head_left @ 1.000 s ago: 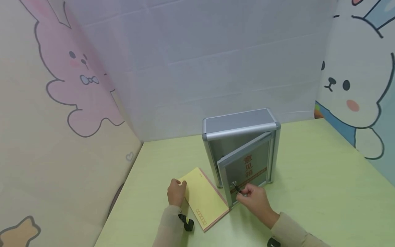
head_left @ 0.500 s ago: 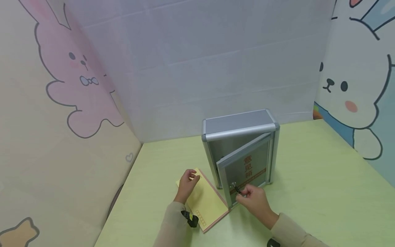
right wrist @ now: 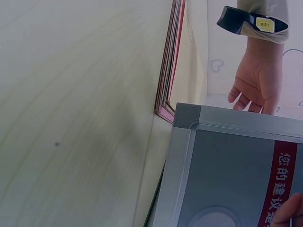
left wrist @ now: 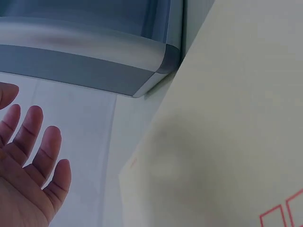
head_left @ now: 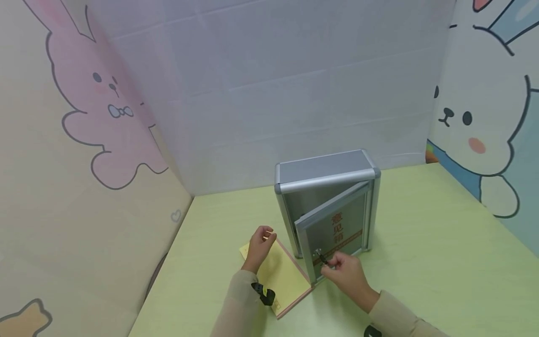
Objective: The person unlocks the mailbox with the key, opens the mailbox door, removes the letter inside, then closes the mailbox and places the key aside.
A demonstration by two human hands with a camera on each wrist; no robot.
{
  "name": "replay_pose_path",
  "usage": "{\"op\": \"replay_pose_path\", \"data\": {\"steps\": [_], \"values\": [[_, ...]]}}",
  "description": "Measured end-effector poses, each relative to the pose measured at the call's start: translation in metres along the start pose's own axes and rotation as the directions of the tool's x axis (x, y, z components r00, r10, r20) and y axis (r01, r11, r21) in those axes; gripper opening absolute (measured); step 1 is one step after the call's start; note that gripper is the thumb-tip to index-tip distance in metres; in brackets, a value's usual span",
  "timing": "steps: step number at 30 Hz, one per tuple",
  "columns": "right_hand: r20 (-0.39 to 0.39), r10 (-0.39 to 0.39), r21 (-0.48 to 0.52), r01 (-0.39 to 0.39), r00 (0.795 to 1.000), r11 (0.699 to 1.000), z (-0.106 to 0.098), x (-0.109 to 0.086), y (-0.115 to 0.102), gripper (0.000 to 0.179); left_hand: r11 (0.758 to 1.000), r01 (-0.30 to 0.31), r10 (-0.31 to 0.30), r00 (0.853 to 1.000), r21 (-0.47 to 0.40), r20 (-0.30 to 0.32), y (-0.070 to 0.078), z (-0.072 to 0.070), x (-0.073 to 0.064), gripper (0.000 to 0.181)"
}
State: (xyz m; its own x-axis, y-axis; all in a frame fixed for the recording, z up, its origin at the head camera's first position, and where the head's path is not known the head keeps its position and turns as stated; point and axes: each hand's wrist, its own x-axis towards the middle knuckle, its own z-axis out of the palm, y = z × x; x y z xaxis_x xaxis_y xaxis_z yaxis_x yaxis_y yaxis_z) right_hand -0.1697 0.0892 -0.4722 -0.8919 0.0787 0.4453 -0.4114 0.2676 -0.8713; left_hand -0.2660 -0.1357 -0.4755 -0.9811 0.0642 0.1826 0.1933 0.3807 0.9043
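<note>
My left hand (head_left: 258, 252) hovers over a stack of envelopes (head_left: 284, 276), its fingers loosely bent and holding nothing in the left wrist view. The top envelope is yellow; pink edges (right wrist: 174, 61) show below it in the right wrist view. With thumb and finger, my right hand (head_left: 349, 278) pinches a small key (head_left: 323, 258) in the lock of a metal box's door (head_left: 337, 227). That door stands ajar, hinged on the right, with red characters on its front. The grey suggestion box (head_left: 326, 167) stands upright behind it; most of its inside is hidden.
A pale green table (head_left: 421, 243) carries everything. The envelope stack's corner lies against or under the door's lower free corner; I cannot tell which. A white wall sheet (head_left: 252, 93) hangs behind, with cartoon-printed panels on both sides.
My left hand has moved from the stack's left edge to the right, over the yellow envelope toward the box. My right hand keeps its pinch on the key; the door has not visibly swung.
</note>
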Motion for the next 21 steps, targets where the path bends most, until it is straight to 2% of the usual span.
{"op": "replay_pose_path", "data": {"steps": [3,12,21], "values": [[-0.002,0.002,-0.006,-0.002,1.000,1.000,0.000,0.000,0.000,0.020,1.000,-0.004,0.004,1.000,-0.002,0.002,-0.008,0.005,0.007,0.019],[0.026,0.044,-0.025,-0.044,0.999,0.999,-0.001,0.002,-0.004,0.018,1.000,-0.024,0.024,0.999,-0.010,0.023,-0.003,0.012,0.010,0.015],[0.050,0.038,-0.020,-0.037,0.998,0.999,0.001,0.006,-0.003,0.017,0.999,-0.023,0.024,0.999,-0.032,0.048,0.005,0.016,0.011,0.014]]}}
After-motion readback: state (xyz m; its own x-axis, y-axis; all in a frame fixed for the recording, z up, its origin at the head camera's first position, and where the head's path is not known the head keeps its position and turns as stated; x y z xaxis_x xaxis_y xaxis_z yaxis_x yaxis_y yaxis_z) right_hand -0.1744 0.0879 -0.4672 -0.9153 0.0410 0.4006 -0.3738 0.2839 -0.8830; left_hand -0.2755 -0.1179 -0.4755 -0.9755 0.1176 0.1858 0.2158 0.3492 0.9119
